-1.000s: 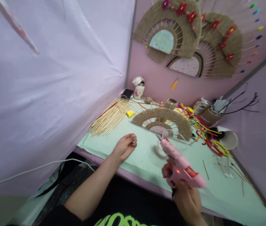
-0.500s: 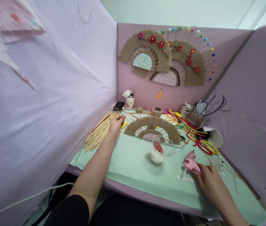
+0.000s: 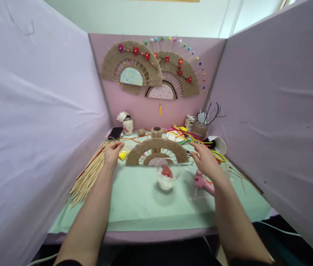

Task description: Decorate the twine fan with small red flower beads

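My left hand is closed in a pinch by the top of a bundle of thin wooden sticks; whether anything sits between its fingertips is too small to make out. My right hand has its fingers apart and holds nothing, close to the right end of a woven twine fan. The half-round fan stands on the table between both hands. Below the right hand a pink glue gun rests on the table, partly behind my forearm. A clear plastic cup with white beads and something red stands before the fan.
A twine spool, a decorated jar and a dark phone are at the back. Coloured pipe cleaners and a pot of twigs lie to the right. Two finished fans hang on the pink panel.
My right hand has let go of the glue gun and moved forward toward the fan's right end. My left hand stays near the sticks. The view has turned to the right.
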The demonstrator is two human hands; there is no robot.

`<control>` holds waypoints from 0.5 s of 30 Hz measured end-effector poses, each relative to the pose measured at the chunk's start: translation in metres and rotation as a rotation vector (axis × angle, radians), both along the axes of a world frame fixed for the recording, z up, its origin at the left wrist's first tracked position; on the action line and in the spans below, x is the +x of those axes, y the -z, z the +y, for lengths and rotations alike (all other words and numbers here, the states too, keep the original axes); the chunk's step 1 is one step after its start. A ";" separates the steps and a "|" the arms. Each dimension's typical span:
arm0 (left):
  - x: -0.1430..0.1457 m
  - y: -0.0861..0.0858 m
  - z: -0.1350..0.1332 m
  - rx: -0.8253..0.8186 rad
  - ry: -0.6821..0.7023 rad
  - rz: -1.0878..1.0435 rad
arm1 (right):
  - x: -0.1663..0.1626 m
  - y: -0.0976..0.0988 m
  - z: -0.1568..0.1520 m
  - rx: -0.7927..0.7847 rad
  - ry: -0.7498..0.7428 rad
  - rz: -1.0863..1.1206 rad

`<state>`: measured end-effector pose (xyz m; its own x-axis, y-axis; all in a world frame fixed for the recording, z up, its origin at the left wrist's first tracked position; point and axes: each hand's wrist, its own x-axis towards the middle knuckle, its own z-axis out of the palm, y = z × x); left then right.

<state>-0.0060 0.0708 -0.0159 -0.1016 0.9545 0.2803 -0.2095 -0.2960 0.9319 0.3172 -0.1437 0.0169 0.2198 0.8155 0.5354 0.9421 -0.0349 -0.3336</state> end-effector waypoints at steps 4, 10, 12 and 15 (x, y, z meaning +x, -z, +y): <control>0.000 0.009 0.003 0.005 0.025 -0.016 | -0.022 0.014 0.034 -0.005 0.054 0.085; 0.000 0.019 0.009 -0.029 0.068 -0.066 | -0.031 0.029 0.037 0.044 0.218 0.073; 0.002 0.019 0.009 -0.037 0.093 -0.072 | -0.033 0.027 0.035 0.046 0.243 0.076; 0.005 0.019 0.008 -0.042 0.120 -0.056 | -0.036 0.026 0.035 0.042 0.229 0.085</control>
<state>-0.0008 0.0792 -0.0351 -0.0002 0.9716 0.2368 -0.2927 -0.2264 0.9290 0.2812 -0.1084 -0.0094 0.4416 0.7168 0.5396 0.8799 -0.2283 -0.4168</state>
